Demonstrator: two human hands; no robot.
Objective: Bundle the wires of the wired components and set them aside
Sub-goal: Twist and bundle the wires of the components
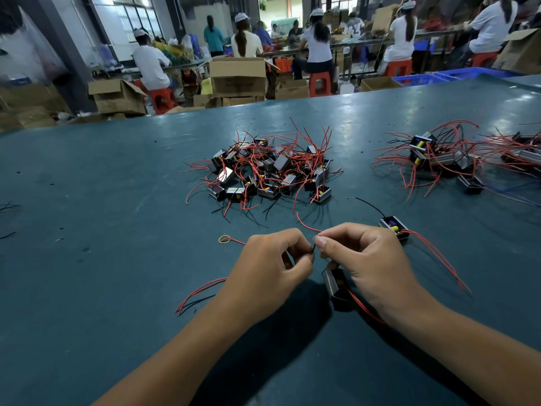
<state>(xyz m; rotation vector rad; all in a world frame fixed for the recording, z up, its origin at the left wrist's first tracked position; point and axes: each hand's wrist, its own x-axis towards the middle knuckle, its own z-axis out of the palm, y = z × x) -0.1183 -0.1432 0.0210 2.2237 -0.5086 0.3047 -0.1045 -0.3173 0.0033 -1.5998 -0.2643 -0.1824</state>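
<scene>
Over the glossy teal bench (117, 200), both hands pinch thin wires: left hand (272, 268), right hand (366, 259) above a boxy black component (335, 284), near a tangled red-wired pile (263, 168).

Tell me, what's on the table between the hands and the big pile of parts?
Mostly bare green table in the head view; only loose black and red wire ends trail from the pile toward the hands.

single head-worn view, forward and down, close over the table (117, 200)
</scene>
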